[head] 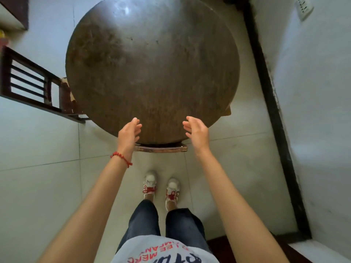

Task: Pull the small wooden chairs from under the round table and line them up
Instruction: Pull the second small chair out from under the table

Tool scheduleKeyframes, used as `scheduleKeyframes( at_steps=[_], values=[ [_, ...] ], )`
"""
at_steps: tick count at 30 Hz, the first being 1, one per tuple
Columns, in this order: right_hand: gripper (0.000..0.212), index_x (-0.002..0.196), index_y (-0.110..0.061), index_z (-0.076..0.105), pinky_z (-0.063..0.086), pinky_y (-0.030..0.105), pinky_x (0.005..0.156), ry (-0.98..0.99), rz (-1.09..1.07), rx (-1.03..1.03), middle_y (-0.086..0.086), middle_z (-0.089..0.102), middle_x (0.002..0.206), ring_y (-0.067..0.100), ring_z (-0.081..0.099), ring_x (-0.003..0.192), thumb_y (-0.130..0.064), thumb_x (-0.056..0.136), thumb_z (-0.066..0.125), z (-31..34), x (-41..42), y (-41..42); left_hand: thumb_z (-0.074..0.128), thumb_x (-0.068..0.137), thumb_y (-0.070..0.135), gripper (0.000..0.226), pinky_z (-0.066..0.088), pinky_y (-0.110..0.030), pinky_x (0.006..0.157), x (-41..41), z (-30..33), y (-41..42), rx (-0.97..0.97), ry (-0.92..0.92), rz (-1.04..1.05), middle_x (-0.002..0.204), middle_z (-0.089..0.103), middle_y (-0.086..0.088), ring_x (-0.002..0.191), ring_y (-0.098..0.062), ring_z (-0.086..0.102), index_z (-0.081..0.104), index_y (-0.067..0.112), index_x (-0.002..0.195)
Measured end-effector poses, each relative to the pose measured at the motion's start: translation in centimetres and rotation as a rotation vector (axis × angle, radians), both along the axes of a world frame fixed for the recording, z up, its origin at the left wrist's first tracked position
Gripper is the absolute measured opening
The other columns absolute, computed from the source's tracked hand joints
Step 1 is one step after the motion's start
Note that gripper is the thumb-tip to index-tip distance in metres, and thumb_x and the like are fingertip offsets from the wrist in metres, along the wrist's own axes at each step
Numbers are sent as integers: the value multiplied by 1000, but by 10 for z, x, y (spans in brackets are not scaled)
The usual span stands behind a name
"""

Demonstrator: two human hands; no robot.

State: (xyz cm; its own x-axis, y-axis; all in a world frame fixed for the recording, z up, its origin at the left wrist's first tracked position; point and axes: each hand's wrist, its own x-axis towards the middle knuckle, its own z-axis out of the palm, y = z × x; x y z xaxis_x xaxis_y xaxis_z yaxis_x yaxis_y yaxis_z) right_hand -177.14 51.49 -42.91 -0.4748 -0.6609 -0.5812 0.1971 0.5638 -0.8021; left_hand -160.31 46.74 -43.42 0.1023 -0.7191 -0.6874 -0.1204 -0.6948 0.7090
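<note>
Both hands, left (129, 130) and right (196, 130), hover open and empty over the round bench's (152, 63) 6 o'clock edge, above a tucked chair (161, 148).

The floor (47, 141) is made of big pale tiles. A dark strip (273, 111) runs along the bottom of the white wall (313, 92) on the right. A white socket (303, 6) sits high on that wall. A dark wooden rack with slats (24, 78) stands at the left edge.
</note>
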Motion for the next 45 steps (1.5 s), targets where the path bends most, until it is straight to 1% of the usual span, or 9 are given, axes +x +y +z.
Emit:
scheduleKeyframes(
  at_steps=[6, 9, 14, 19, 27, 31, 35, 39, 45],
  values=[
    [19, 105, -19, 58, 45, 35, 94, 11, 130, 85, 2, 63, 105, 19, 58, 106, -25, 91, 48, -47, 4, 5, 38, 93, 33, 41, 38, -30, 94, 1, -36, 2, 37, -41, -26, 126, 55, -8, 119, -22, 49, 51, 9, 123],
    [26, 111, -19, 58, 44, 32, 94, 61, 280, 142, 0, 61, 110, 18, 56, 110, -17, 88, 46, -72, 3, 6, 41, 92, 15, 33, 40, -29, 94, 3, -63, 0, 3, -107, -130, 123, 57, -9, 118, -22, 50, 53, 9, 122],
    [41, 126, -17, 48, 41, 34, 93, 366, 856, 273, 8, 54, 125, 22, 50, 114, -16, 84, 45, -111, 4, 4, 42, 86, 7, 40, 40, -38, 102, 13, -117, 1, 42, -405, -692, 129, 53, -14, 120, -28, 49, 49, 8, 125],
    [41, 123, -7, 47, 41, 42, 90, 739, 1370, 370, 15, 55, 121, 35, 52, 111, -20, 85, 49, -145, 17, 4, 46, 84, 17, 31, 43, -39, 87, 17, -144, 0, -263, -790, -1200, 110, 59, -14, 104, -31, 51, 59, 6, 111],
    [27, 112, -6, 51, 42, 40, 82, 888, 1475, 319, 16, 62, 113, 35, 57, 105, -18, 88, 49, -175, 29, -1, 45, 83, 26, 27, 42, -32, 67, 14, -153, 13, -409, -910, -1267, 93, 61, -8, 91, -25, 55, 64, 9, 91],
    [27, 113, -7, 52, 42, 41, 82, 886, 1449, 287, 16, 62, 111, 35, 58, 103, -9, 87, 43, -177, 28, 2, 48, 80, 23, 26, 40, -32, 84, 19, -158, 18, -399, -893, -1386, 99, 65, -6, 95, -24, 57, 62, 13, 98],
    [31, 115, -9, 52, 40, 41, 88, 854, 1451, 286, 15, 60, 111, 34, 56, 104, -10, 84, 49, -174, 24, 13, 57, 75, 22, 45, 36, -35, 95, 21, -169, 33, -336, -866, -1500, 116, 58, -4, 109, -23, 49, 50, 17, 118],
    [31, 113, -9, 53, 40, 39, 87, 880, 1463, 246, 13, 60, 106, 31, 57, 98, -12, 82, 53, -168, 22, 31, 57, 80, 37, 34, 40, -34, 89, 20, -178, 40, -247, -868, -1494, 103, 63, -4, 96, -22, 57, 53, 18, 108],
    [29, 112, -9, 52, 41, 39, 86, 928, 1512, 201, 13, 61, 103, 31, 57, 96, -10, 83, 51, -157, 18, 59, 51, 86, 32, 24, 44, -32, 71, 19, -179, 68, -363, -888, -1564, 93, 62, -7, 82, -24, 59, 49, 15, 103]
  ],
)
